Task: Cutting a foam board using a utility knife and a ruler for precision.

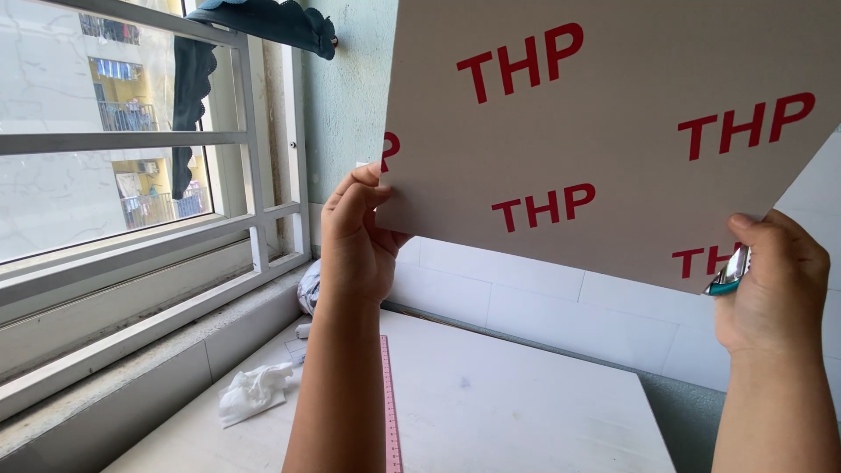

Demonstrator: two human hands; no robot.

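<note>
The grey board (613, 131) with red lettering is held up in the air above the tabletop (491, 403). It looks stiff, thin and light, best held by opposite edges. The left hand (355, 236) pinches its lower left corner; the right hand (775, 280) clamps its lower right edge together with a small teal cutter (729, 273). A pink ruler (390, 412) and crumpled tissue (252, 391) lie below, by the window (131, 140).
</note>
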